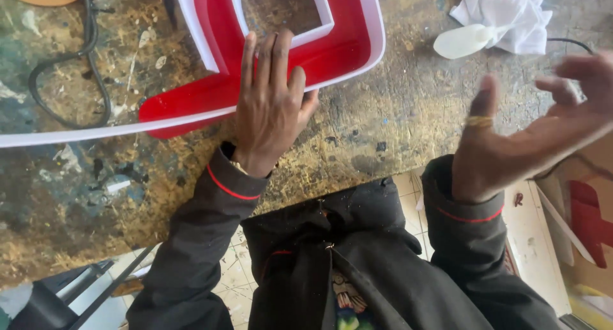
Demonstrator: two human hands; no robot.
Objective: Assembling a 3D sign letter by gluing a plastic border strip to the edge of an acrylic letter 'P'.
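Note:
A large red sign letter (pixel 345 43) with white raised side walls lies on a stained, paint-spattered workbench (pixel 396 113). My left hand (pixel 271 103) rests flat on it, fingers together, pressing the red face and the white edge strip near the bench's front. My right hand (pixel 533 129) hovers open above the bench's right end, fingers spread and blurred, a gold ring on one finger, holding nothing.
A white cloth (pixel 511 11) and a pale plastic bottle (pixel 463 41) lie at the back right. A black cable (pixel 64 62) loops at the back left. A cardboard piece with a red shape (pixel 590 218) stands on the tiled floor at right.

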